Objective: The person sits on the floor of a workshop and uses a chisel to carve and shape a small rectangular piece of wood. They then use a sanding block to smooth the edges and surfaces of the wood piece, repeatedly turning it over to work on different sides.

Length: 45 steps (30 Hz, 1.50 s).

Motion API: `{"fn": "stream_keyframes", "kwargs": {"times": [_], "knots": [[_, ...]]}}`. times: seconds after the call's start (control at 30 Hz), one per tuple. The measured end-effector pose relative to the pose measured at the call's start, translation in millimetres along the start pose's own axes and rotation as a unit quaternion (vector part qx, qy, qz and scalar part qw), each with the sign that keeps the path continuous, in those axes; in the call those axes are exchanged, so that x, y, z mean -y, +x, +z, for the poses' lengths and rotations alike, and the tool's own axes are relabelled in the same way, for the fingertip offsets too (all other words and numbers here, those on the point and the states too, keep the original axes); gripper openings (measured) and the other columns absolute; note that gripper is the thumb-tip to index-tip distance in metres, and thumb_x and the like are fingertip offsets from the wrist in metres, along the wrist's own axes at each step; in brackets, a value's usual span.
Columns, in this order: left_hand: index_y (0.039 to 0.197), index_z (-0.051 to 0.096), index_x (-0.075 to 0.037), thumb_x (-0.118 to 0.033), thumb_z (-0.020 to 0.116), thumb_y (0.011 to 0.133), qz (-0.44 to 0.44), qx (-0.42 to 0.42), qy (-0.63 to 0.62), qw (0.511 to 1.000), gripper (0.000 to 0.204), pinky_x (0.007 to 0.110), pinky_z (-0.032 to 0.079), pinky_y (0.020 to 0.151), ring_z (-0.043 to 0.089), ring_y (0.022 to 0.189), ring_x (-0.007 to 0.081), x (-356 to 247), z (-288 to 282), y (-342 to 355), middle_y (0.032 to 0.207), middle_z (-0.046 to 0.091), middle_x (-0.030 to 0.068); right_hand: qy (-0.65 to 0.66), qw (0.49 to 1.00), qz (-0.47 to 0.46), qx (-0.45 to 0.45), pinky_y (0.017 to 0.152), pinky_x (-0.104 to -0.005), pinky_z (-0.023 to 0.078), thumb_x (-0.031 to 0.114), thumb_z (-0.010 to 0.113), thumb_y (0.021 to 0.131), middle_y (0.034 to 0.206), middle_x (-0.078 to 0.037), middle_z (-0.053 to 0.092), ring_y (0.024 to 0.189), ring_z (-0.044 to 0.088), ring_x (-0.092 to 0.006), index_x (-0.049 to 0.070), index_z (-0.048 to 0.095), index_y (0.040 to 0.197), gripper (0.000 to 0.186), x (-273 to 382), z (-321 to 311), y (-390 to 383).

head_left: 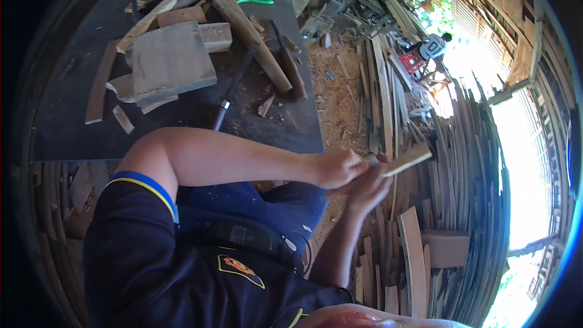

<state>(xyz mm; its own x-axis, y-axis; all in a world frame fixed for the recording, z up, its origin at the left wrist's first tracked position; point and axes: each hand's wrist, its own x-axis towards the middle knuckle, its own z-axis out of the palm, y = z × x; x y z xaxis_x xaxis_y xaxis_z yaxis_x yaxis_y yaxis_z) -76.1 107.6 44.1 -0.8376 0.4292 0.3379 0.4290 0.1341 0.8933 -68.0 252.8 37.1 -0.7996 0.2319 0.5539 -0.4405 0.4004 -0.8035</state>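
Observation:
Both my hands are together to the right of the table's front corner. My right hand [369,189] is wrapped round a pale strip of wood [410,159], whose squared end sticks out to the right past the fingers. Against the near part of this strip my left hand [337,169] is closed, with its forearm reaching across from the left. Something small and greyish shows at its fingertips; its kind I cannot make out. On the table lies a long dark-bladed hand tool [220,115] with a wooden handle and a shiny metal collar.
The dark table [67,97] bears a thick square wood block [173,61], a long wooden billet [252,42], a curved strip [102,85] and a green-handled item [255,1]. Upright boards [467,158] lean at the right. Shavings cover the floor [340,97]. Another person [433,47] sits far off.

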Motion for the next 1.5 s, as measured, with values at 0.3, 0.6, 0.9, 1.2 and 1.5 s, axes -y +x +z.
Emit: {"fn": "stream_keyframes", "kwargs": {"times": [0.3,0.6,0.9,1.2,1.5], "knots": [[0.096,0.069,0.002,-0.032,0.041,0.108,-0.04,0.04,-0.062,0.996,0.045,0.032,0.047,0.069,0.058,0.071,0.011,-4.5,-19.7,6.1,0.074,0.066,0.0076,-0.257,0.959,-0.114,-0.024,0.107,-0.0559,0.029,0.025,0.047,0.104,0.13,-0.03,0.054,0.125,0.043,-0.0458,-0.01,0.053,0.126,0.043,-2.5,-1.7,51.6],[0.117,0.067,0.003,-0.028,0.044,0.106,-0.106,-0.101,-0.172,0.974,0.04,0.03,0.044,0.068,0.056,0.071,0.0093,21.2,-23.0,21.1,0.082,0.067,0.0043,-0.111,0.973,-0.138,0.147,0.12,-0.0559,0.015,0.018,0.042,0.105,0.159,-0.035,0.015,0.15,0.009,-0.0492,-0.006,0.008,0.156,0.066,-4.9,32.1,-9.1],[0.11,0.071,-0.001,-0.03,0.045,0.105,-0.159,-0.205,-0.181,0.949,0.039,0.037,0.043,0.062,0.054,0.063,0.0134,-9.0,-52.2,21.4,0.069,0.062,0.0078,0.038,0.965,0.117,0.232,0.049,-0.0268,0.042,0.044,0.035,0.107,0.11,-0.024,0.06,0.063,0.06,-0.0179,0.002,0.014,0.155,0.067,-2.9,22.1,-48.5],[0.091,0.069,0.001,-0.036,0.043,0.106,-0.017,-0.118,-0.102,0.988,0.047,0.039,0.044,0.065,0.059,0.063,0.0197,2.8,-33.4,19.8,0.071,0.065,0.0129,0.044,0.989,0.019,0.143,0.043,-0.0215,0.031,0.055,0.033,0.106,0.069,-0.002,0.048,0.051,0.043,-0.006,-0.001,0.035,0.138,0.064,-7.1,28.7,-18.5],[0.088,0.066,0.001,-0.037,0.037,0.108,-0.043,-0.16,-0.064,0.984,0.052,0.038,0.043,0.061,0.055,0.06,0.0162,3.2,-45.0,19.9,0.066,0.06,0.0082,0.041,0.979,0.043,0.196,0.04,-0.0231,0.03,0.044,0.029,0.109,0.054,0.0,0.046,0.043,0.041,-0.005,-0.003,0.016,0.157,0.069,2.9,39.0,-19.4]]}}
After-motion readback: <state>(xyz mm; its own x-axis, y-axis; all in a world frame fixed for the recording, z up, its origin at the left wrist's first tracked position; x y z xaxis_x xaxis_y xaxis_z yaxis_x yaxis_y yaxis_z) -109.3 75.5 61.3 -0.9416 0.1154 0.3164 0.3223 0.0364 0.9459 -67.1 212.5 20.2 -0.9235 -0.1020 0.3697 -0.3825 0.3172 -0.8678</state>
